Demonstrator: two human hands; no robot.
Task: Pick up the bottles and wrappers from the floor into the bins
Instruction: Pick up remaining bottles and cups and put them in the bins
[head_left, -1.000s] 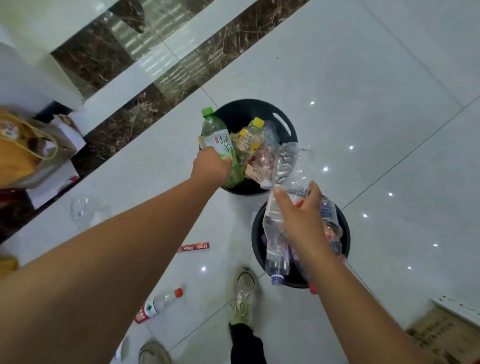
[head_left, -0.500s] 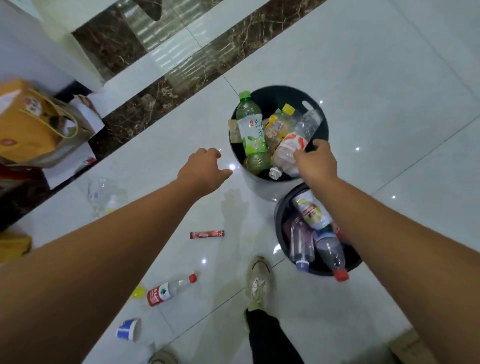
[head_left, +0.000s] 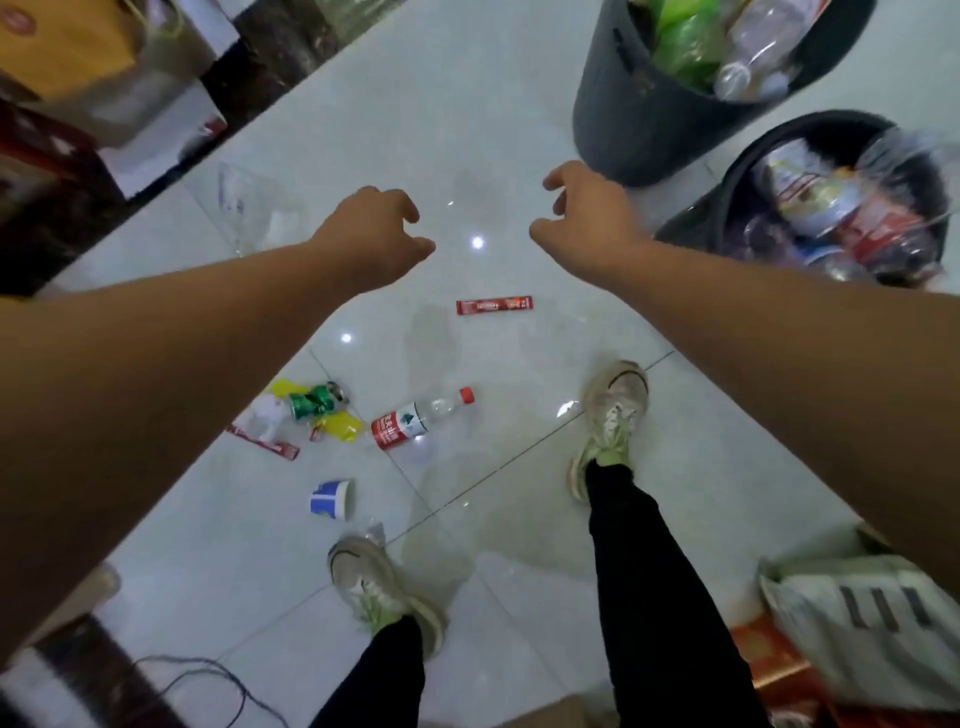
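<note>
Red-capped bottle (head_left: 421, 418) lying, cap toward bins (head_left: 623, 119) | left hand (head_left: 374, 234), right hand (head_left: 587, 218): fingers (head_left: 402, 203) loosely curled, empty

Bare forearms without sleeves, black trousers (head_left: 654, 597), and worn off-white sneakers (head_left: 613, 410) with pale green laces

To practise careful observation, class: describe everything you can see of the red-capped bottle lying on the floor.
The bottle is small and made of clear plastic, and it looks empty. Its red cap is still screwed on. A red and white label with a green mark wraps the lower half. It lies on its side on the pale tiled floor, close to a tile seam, with the cap pointing up and right in the picture. A yellow wrapper lies just beyond its base. Only the floor plainly touches it.
</note>
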